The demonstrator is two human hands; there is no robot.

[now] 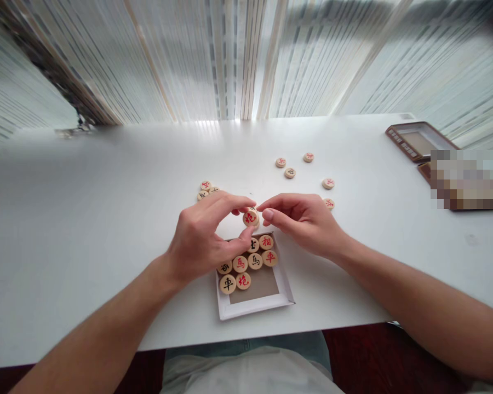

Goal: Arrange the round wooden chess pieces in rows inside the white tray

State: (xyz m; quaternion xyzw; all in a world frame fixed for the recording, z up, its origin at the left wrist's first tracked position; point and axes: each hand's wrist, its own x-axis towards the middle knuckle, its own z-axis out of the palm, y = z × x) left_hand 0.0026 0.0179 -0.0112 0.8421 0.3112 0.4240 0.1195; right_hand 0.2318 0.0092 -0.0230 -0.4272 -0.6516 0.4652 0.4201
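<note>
My left hand (205,230) holds a round wooden Chinese chess piece (250,218) with a red character, pinched between thumb and index finger above the far edge of the box tray. At least one more piece shows partly behind it. My right hand (302,221) is just to the right, its thumb and index fingertips slightly apart and close to the held pieces; I see nothing between them. Below, the shallow white-rimmed box tray (254,309) holds several pieces in rows, red and black, such as a red piece (244,280) at the front. My left hand hides part of the tray's left side.
Several loose pieces lie on the white table (107,235): a small group (206,185) beyond my left hand, and scattered ones (290,173) beyond my right. An open brown-edged box (402,143) sits at the far right. Striped curtains (238,60) hang behind the table.
</note>
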